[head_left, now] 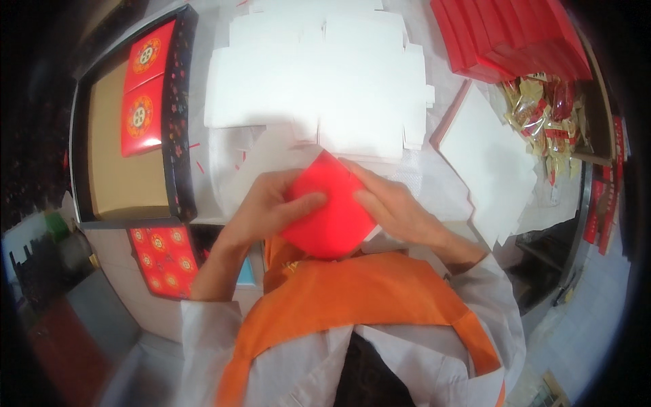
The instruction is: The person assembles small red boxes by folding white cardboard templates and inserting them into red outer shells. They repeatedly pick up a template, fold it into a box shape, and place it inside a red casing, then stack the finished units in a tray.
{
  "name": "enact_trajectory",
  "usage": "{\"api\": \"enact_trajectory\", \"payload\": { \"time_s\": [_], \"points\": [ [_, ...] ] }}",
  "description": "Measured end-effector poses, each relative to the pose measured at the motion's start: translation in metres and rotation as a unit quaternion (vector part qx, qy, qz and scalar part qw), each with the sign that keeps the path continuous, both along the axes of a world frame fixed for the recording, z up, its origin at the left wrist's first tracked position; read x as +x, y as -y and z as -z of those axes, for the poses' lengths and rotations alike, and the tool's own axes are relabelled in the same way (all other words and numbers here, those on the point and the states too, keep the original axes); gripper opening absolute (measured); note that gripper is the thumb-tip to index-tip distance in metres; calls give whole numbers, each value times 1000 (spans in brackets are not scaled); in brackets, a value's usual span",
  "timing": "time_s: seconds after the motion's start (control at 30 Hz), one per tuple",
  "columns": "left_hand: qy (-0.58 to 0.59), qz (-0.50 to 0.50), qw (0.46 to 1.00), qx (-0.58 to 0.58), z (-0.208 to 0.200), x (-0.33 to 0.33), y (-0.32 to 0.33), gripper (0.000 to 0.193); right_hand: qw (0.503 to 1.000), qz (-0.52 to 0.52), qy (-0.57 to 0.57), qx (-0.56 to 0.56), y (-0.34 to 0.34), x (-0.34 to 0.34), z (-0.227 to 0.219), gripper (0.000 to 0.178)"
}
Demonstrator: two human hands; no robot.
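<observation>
In front of my orange apron I hold a plain red paper box (336, 220) between both hands, one corner pointing away from me. My left hand (270, 200) grips its left side, with the thumb lying on the red face. On the opposite side, my right hand (393, 207) closes on the edge, its thumb bent against the face. The fingers underneath are hidden, and I cannot tell how far the box is folded. Just beyond my hands lie stacked white card blanks (319, 74).
At left, a black-rimmed carton (125, 183) holds two red boxes (142, 117) with round gold designs. A patterned red box (164, 261) sits below it. Red boxes (512, 34) stand at upper right beside wrapped packets (546, 119). More white blanks (485, 152) lie at right.
</observation>
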State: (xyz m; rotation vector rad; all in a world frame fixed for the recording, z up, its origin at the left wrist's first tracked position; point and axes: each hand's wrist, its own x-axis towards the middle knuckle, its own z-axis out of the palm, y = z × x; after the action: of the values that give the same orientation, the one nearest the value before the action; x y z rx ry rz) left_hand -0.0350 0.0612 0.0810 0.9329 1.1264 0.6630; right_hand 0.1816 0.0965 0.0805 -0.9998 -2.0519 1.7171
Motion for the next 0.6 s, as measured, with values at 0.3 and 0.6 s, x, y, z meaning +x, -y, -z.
{"api": "enact_trajectory", "payload": {
  "time_s": [0.3,0.6],
  "points": [
    [1,-16,1000,23,12,1,6,23,988,22,-23,-150,-5,2,5,43],
    [-2,12,986,167,23,1,13,53,985,2,-17,-169,-6,2,13,43]
  ]
}}
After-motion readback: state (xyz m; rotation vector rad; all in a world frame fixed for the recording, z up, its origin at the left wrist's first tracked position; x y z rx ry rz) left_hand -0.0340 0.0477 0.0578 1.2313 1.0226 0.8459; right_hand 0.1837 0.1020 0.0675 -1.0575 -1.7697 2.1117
